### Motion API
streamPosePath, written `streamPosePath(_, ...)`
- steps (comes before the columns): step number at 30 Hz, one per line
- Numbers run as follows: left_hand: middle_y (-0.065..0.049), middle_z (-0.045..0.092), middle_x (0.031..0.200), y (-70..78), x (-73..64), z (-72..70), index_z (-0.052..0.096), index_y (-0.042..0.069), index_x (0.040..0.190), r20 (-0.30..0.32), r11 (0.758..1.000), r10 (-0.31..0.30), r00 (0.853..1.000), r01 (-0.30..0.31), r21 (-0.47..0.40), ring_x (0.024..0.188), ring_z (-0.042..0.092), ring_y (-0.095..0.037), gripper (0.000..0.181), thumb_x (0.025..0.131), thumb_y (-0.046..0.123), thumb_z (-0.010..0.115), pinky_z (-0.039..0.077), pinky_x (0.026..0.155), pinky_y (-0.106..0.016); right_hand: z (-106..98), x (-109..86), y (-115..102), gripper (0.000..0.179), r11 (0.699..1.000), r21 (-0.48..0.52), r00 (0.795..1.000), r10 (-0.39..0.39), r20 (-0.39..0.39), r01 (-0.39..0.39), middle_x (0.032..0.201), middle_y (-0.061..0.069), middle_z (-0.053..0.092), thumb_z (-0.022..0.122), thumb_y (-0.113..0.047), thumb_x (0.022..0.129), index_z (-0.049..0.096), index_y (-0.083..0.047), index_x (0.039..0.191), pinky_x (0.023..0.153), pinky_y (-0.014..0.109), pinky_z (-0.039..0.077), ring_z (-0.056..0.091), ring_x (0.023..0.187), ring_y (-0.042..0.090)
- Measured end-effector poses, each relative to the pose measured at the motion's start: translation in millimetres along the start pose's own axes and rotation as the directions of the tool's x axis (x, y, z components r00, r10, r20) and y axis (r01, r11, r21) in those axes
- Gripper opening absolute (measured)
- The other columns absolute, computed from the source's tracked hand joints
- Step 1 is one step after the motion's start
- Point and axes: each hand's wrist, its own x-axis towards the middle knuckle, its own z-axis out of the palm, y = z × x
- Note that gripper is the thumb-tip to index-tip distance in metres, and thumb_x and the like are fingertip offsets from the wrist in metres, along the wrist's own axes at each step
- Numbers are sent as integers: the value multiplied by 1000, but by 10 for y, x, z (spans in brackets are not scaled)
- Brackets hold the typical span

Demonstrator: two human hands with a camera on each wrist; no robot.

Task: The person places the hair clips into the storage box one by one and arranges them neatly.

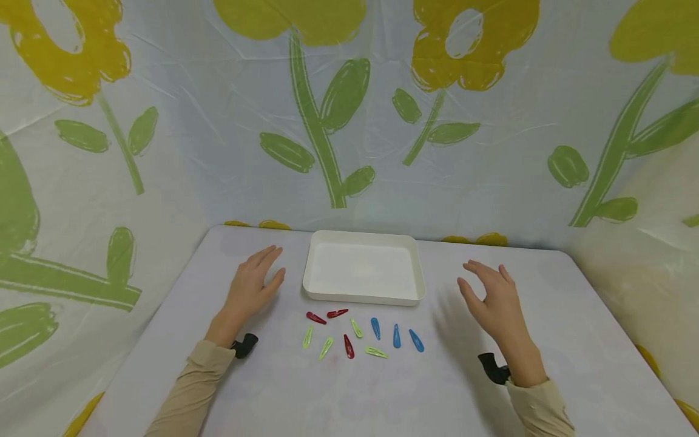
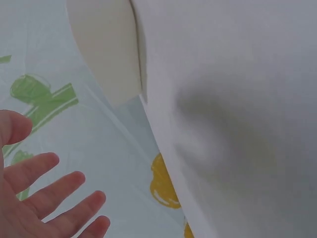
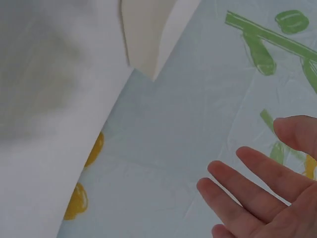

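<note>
Over the left part of the table my left hand (image 1: pixel 252 290) holds nothing, its fingers extended beside the white tray (image 1: pixel 363 298). My right hand (image 1: pixel 494 298) hovers on the tray's other side, also holding nothing, thumb apart from the fingers. In the wrist views the left hand (image 2: pixel 54 203) and right hand (image 3: pixel 267 193) both show spread fingers. Between the hands, in front of the tray, lie several snap hair clips: red ones such as a red hair clip (image 1: pixel 348 346), green ones such as a green hair clip (image 1: pixel 376 352), and blue ones such as a blue hair clip (image 1: pixel 397 336).
The shallow rectangular tray stands near the back edge of the white table (image 1: pixel 349 400). A flower-printed curtain (image 1: pixel 218 121) hangs behind the table and along both sides. Dark wrist mounts (image 1: pixel 245 346) stick out from both wrists.
</note>
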Motion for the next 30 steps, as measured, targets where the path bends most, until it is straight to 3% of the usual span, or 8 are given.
streamPosePath(6,-18,51,144,50,45,54,55,1,138,72,983,-72,995,83,-165,134,45,-38,43,99,18,60,33,106,-62,-1,26,-86,24,990,104,995,93,30,-95,111,22,70,69,-7,92,69,5,113,95,60,46,65,104,41)
streamPosePath(10,-15,48,148,48,83,105,51,1,142,153,929,-68,986,119,-351,139,40,-34,44,101,16,57,32,111,-56,1,40,-141,22,968,137,974,199,106,-212,100,15,74,66,-17,96,72,0,109,80,44,57,70,92,32)
streamPosePath(15,-13,41,154,31,127,172,42,2,149,272,839,-40,961,180,-514,144,33,-31,47,104,10,52,31,112,-57,25,62,-179,26,915,171,913,317,258,-366,89,9,74,63,-24,99,72,-1,106,67,25,54,71,81,26)
streamPosePath(18,-11,36,157,9,146,216,38,2,151,336,782,-40,941,238,-576,147,27,-31,49,104,7,49,25,115,-57,66,51,-186,27,887,179,870,347,350,-425,84,9,73,64,-23,98,71,2,105,64,26,53,69,78,27)
streamPosePath(24,-2,34,159,-60,149,282,38,12,153,420,630,-102,902,386,-674,149,21,-22,47,107,16,45,14,120,-52,184,-4,-179,28,862,166,797,347,495,-479,77,9,70,66,-24,97,71,3,100,61,27,52,66,71,27)
streamPosePath(27,0,32,160,-113,142,331,37,11,154,426,608,-71,902,378,-699,150,19,-20,48,107,15,44,11,120,-51,231,-36,-173,27,861,151,770,340,539,-486,73,7,68,67,-24,96,71,2,94,58,27,52,64,67,23)
streamPosePath(30,2,28,161,-168,133,391,34,9,155,431,616,1,902,339,-711,151,14,-17,50,106,11,46,9,120,-52,275,-70,-167,25,862,128,742,337,580,-491,69,5,66,68,-23,95,71,0,88,57,26,50,60,63,18)
